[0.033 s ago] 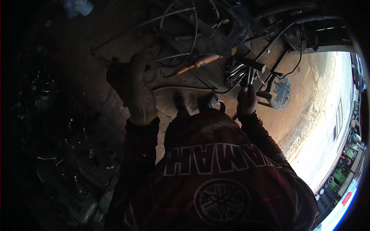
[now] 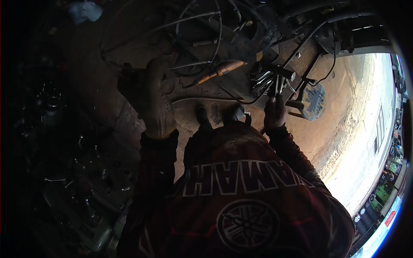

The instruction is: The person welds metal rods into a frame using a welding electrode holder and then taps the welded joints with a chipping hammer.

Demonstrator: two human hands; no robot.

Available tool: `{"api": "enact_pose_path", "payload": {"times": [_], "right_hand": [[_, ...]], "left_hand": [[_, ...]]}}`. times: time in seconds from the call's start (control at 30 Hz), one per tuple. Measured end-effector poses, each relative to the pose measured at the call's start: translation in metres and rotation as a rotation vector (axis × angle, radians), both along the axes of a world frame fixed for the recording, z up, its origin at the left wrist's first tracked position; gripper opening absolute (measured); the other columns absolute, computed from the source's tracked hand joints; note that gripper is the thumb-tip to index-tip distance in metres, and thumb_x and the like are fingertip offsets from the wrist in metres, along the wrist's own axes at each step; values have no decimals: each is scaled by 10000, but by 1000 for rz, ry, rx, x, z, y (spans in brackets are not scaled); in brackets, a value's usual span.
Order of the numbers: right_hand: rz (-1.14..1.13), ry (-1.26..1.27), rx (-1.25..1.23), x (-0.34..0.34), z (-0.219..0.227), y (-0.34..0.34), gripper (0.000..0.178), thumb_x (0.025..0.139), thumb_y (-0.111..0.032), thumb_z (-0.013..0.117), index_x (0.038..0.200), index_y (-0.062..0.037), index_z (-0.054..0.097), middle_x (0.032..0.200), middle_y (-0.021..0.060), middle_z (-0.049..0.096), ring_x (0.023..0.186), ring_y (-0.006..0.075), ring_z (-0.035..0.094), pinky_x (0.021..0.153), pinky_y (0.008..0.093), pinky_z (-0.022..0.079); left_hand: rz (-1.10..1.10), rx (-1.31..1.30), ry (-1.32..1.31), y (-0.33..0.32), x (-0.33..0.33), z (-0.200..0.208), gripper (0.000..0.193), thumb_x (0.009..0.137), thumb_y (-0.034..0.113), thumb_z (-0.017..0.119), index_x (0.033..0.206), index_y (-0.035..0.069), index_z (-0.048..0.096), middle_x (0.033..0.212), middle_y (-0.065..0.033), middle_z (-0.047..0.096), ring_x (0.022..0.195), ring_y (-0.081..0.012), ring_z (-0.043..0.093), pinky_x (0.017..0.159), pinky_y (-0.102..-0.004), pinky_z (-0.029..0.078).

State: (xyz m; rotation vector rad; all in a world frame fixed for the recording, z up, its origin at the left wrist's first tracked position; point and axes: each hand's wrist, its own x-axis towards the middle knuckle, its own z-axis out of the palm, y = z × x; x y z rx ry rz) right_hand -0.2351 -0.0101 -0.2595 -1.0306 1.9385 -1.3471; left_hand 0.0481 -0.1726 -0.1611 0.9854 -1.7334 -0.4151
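Observation:
My left hand (image 2: 157,105) wears a thick pale work glove and is raised at the left. Its fingers curl around something dark, lost in shadow. My right hand (image 2: 275,112) is bare, closed on slim shiny metal rods (image 2: 278,86). More bright metal pieces (image 2: 262,81) lie bunched just beyond its fingertips. A dark bar with a grey round end (image 2: 282,72) crosses above them. Between my hands rests a tool with an orange-brown handle (image 2: 221,72), its thin tip pointing toward my left hand.
Dark metal frames and bent rods (image 2: 189,19) fill the far side. A cable (image 2: 206,99) runs across the floor by my feet. At right stands a worn blue round-topped piece (image 2: 314,102). Greenish machinery and metal parts (image 2: 86,215) sit at lower left. Bright ground (image 2: 357,129) lies outside.
The view has shifted slightly, so the surroundings sit a little differently. Both hands keep nearly the same place and grip.

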Motion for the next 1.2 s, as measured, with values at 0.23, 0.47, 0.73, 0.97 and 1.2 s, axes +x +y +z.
{"api": "enact_pose_path", "payload": {"times": [0.23, 0.47, 0.73, 0.97, 1.2], "right_hand": [[28, 51, 53, 14, 1, 16, 284, 987, -292, 466, 992, -17, 537, 661, 147, 535, 590, 299, 545, 558, 390, 419], [140, -196, 73, 34, 11, -6, 247, 983, -221, 472, 1057, 4, 544, 799, 219, 587, 734, 391, 590, 641, 415, 446], [157, -103, -13, 54, 1, -38, 235, 962, -212, 509, 1039, 9, 532, 777, 248, 604, 770, 449, 599, 636, 490, 444], [175, -81, 66, 59, -2, -40, 237, 959, -213, 509, 1050, 5, 526, 792, 247, 605, 784, 455, 593, 653, 504, 447], [164, -59, 30, 61, -5, -39, 242, 955, -220, 514, 1040, 7, 525, 799, 249, 603, 791, 458, 591, 662, 506, 450]], "left_hand": [[111, 203, 155, -12, -72, 29, 796, 670, 115, 833, 1277, -103, 365, 878, -66, 537, 694, -111, 559, 626, -235, 516], [12, 292, -152, -16, -96, 7, 945, 632, 230, 877, 1293, -119, 299, 1130, -187, 490, 877, -199, 610, 687, -296, 548], [99, 260, -264, -16, -100, -4, 997, 617, 331, 885, 1283, -133, 306, 1083, -175, 491, 929, -231, 575, 747, -339, 530], [126, 75, -380, -21, -93, -6, 957, 626, 345, 885, 1303, -77, 356, 1168, -206, 451, 1016, -287, 561, 812, -361, 524], [72, 207, -219, -23, -92, -11, 926, 633, 309, 886, 1293, -78, 364, 1155, -173, 455, 962, -237, 573, 785, -337, 528]]}}
